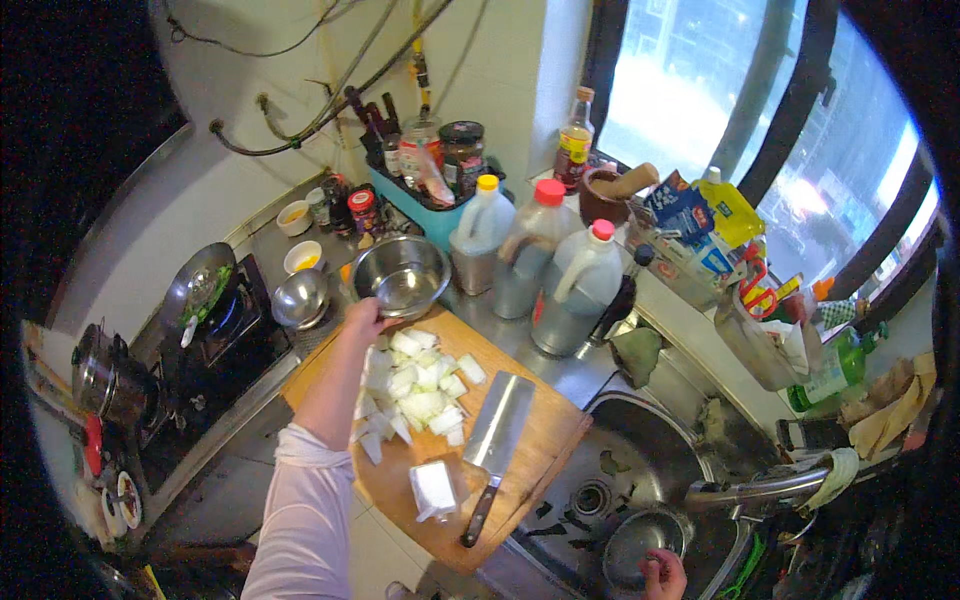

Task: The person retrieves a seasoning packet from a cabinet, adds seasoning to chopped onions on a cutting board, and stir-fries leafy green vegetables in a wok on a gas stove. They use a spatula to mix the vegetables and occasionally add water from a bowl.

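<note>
My left hand (367, 321) grips the near rim of a shiny stainless steel bowl (406, 274) at the back edge of a wooden cutting board (536, 442). Inside, the bowl looks bare. White vegetable chunks (420, 382) are heaped on the board below that hand, partly behind my forearm. A cleaver (501, 420) lies right of the heap, its dark handle towards me. Left of the handle sits a white block in wrapping (433, 490). Low on the right, my right hand (663, 576) holds the edge of a round metal bowl or strainer (637, 536) over the sink (566, 469).
On the left, a wok (196, 289) with greens rests on a gas stove (244, 315). Large plastic jugs (577, 289) stand behind the board. A small metal bowl (301, 298) and an egg-yellow bowl (304, 257) sit nearby. The faucet (757, 487) reaches over the sink's right side.
</note>
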Available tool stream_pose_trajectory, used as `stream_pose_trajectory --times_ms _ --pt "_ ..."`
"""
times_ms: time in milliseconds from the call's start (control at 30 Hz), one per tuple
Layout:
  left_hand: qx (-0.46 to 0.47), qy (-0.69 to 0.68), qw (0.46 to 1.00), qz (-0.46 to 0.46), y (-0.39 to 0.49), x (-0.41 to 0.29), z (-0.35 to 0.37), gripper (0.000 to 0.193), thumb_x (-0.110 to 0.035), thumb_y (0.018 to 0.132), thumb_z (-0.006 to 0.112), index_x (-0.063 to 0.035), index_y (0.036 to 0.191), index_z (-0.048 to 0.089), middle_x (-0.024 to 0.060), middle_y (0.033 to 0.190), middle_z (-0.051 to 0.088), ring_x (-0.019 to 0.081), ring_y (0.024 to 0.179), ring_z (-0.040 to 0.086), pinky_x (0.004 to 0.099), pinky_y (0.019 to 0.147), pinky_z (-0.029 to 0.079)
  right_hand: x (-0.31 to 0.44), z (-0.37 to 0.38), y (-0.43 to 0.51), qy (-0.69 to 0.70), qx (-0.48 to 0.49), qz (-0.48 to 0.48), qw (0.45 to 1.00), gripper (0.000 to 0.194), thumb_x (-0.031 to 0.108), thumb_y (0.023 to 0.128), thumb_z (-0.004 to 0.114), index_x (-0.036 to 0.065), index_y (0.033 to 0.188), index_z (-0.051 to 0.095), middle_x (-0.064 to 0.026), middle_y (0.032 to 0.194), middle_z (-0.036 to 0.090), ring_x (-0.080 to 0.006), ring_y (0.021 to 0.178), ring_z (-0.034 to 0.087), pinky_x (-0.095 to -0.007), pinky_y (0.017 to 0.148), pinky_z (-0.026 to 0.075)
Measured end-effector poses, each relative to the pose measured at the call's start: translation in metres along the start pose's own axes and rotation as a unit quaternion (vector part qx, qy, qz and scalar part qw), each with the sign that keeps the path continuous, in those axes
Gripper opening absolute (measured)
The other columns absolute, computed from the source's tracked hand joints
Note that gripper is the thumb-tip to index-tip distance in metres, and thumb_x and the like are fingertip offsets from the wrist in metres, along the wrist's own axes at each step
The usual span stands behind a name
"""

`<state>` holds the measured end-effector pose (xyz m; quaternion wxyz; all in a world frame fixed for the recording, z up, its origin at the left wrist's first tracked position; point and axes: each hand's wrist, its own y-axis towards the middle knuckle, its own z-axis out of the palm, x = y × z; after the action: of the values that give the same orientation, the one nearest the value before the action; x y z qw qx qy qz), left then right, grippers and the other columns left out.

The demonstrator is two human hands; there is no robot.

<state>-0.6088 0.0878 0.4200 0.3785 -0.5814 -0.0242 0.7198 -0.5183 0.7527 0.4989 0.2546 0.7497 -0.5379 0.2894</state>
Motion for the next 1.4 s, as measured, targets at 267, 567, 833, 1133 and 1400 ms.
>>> stream_pose_trajectory --times_ms 267,567,833,1133,1400 --pt "0.044 0.066 0.995 0.060 -0.067 -0.049 -0.074 0.004 -0.002 0.077 0.051 0.0007 0.080 0.052 0.0096 0.078 0.053 0.0217 0.069 0.055 0.0363 0.060 0.053 -0.030 -0.012 0.055 0.078 -0.026 0.046 0.996 0.027 0.008 0.079 0.063 0.002 0.105 0.057 -0.0152 0.103 0.055 -0.0277 0.098 0.054 -0.0340 0.083 0.046" --pt "0.122 0.261 0.957 0.021 -0.258 -0.028 0.022 0.021 -0.003 0.072 0.057 -0.0055 0.093 0.051 0.0025 0.071 0.055 0.0120 0.049 0.051 0.0272 0.040 0.044 -0.099 -0.081 0.089 -0.450 -0.068 0.113 0.883 0.063 0.033 0.072 0.070 0.001 0.122 0.050 -0.0159 0.129 0.044 -0.0337 0.123 0.036 -0.0491 0.104 0.025" --pt "0.221 0.283 0.919 -0.163 -0.318 0.103 0.095 0.034 0.003 0.077 0.053 0.0004 0.110 0.050 0.0122 0.090 0.062 0.0198 0.071 0.065 0.0296 0.056 0.057 -0.135 -0.087 0.080 -0.510 -0.018 0.154 0.846 0.071 0.037 0.069 0.072 0.002 0.126 0.046 -0.0134 0.134 0.042 -0.0303 0.130 0.029 -0.0494 0.107 0.021" --pt "0.299 0.282 0.887 -0.209 -0.321 0.240 0.127 0.038 0.005 0.078 0.052 0.0031 0.115 0.045 0.0161 0.101 0.059 0.0243 0.082 0.064 0.0347 0.060 0.060 -0.125 -0.067 0.078 -0.532 -0.007 0.221 0.817 0.072 0.033 0.069 0.073 0.001 0.126 0.044 -0.0137 0.128 0.045 -0.0300 0.126 0.034 -0.0455 0.105 0.026" --pt "0.272 0.284 0.880 -0.266 -0.359 0.238 0.153 0.037 0.006 0.078 0.050 0.0033 0.114 0.044 0.0178 0.098 0.059 0.0265 0.080 0.066 0.0348 0.059 0.060 -0.148 -0.054 0.076 -0.524 -0.071 0.182 0.829 0.069 0.029 0.069 0.073 -0.001 0.125 0.044 -0.0147 0.126 0.044 -0.0297 0.125 0.034 -0.0444 0.106 0.024"
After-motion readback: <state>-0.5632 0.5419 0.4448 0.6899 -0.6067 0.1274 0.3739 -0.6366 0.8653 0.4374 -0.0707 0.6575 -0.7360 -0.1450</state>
